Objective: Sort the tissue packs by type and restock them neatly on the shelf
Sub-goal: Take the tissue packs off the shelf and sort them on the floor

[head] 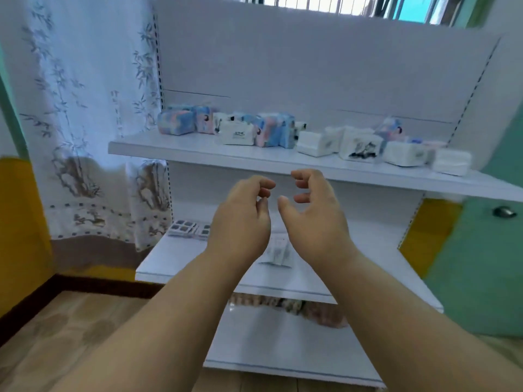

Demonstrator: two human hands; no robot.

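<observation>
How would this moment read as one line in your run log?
left hand: empty, fingers curled | right hand: empty, fingers curled | tissue packs: mixed on upper shelf | sorting: not done

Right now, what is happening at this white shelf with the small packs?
A person stands before a white shelf unit and holds both hands out below the upper shelf. The left hand and the right hand are empty, with loosely curled fingers. The tissue packs lie mixed on that shelf: colourful packs mostly at the left, white packs mostly at the right, some of each in between. They are not yet sorted. A few small items sit on the lower shelf.
</observation>
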